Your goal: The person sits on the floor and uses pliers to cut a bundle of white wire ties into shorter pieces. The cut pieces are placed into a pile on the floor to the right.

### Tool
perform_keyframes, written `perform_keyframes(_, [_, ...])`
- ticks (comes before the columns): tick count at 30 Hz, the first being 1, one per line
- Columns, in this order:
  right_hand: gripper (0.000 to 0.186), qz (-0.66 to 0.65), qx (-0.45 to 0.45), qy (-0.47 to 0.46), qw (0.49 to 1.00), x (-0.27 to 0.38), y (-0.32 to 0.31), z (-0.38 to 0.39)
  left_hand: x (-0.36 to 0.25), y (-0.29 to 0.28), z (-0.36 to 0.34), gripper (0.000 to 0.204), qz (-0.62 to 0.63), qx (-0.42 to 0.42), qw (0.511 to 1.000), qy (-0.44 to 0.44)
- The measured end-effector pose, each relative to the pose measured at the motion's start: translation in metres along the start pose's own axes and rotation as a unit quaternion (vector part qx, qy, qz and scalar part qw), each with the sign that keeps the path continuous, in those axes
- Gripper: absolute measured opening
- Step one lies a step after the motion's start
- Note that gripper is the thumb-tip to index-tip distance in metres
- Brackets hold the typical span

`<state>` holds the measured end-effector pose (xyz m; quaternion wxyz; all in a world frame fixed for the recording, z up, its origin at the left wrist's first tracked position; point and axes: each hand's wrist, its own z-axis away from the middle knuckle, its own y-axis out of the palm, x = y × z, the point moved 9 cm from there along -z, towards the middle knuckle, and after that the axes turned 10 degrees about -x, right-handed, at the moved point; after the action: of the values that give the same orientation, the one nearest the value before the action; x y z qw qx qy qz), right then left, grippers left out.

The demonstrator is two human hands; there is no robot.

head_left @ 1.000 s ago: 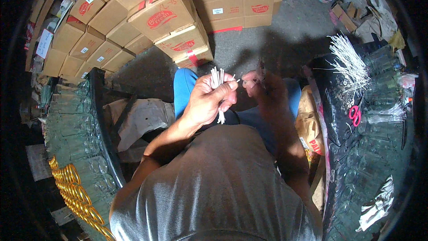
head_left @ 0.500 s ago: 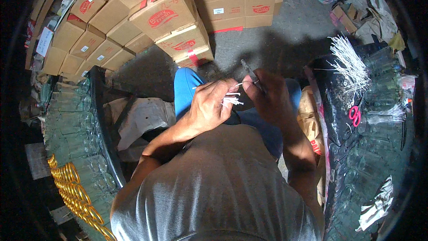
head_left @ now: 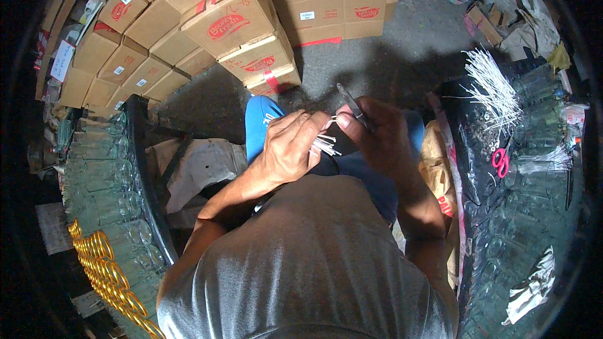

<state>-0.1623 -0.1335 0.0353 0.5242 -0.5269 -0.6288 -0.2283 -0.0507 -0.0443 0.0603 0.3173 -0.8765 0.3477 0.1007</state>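
Observation:
Over my lap, my left hand (head_left: 290, 144) is closed round a bundle of thin white wick-like cords (head_left: 326, 145), whose ends stick out below the fingers. One white cord (head_left: 332, 118) runs from its thumb and forefinger to the fingertips of my right hand (head_left: 382, 127). In that right hand a slim grey metal tool (head_left: 349, 100) is also gripped, pointing up and away; its exact kind is hard to make out. The right thumb and forefinger pinch the cord's end close to the tool.
On the right, a heap of white cords (head_left: 493, 91) and pink-handled scissors (head_left: 500, 162) lie beside rows of clear glass vessels (head_left: 521, 220). More glass vessels (head_left: 97, 169) and gold-coloured rings (head_left: 103, 267) line the left. Stacked cardboard boxes (head_left: 232, 28) stand ahead.
Both hands stay nearly in place. The left fingers have shifted slightly, and the bundled cord ends now fan out and point lower. The metal tool has tilted and moved slightly left.

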Motion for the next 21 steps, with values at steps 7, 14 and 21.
perform_keyframes(7, [0.026, 0.001, 0.034, 0.018, 0.999, -0.010, 0.007, 0.002, 0.000, 0.003, 0.001, 0.035, 0.006, 0.012, 1.000, 0.021])
perform_keyframes(14, [0.024, 0.011, 0.032, 0.031, 0.999, -0.010, 0.005, 0.001, 0.008, 0.005, 0.001, 0.029, 0.040, -0.022, 0.998, -0.047])
perform_keyframes(21, [0.023, -0.052, -0.043, 0.072, 0.995, -0.019, -0.004, -0.001, 0.052, 0.020, 0.035, 0.012, 0.308, -0.072, 0.811, -0.493])
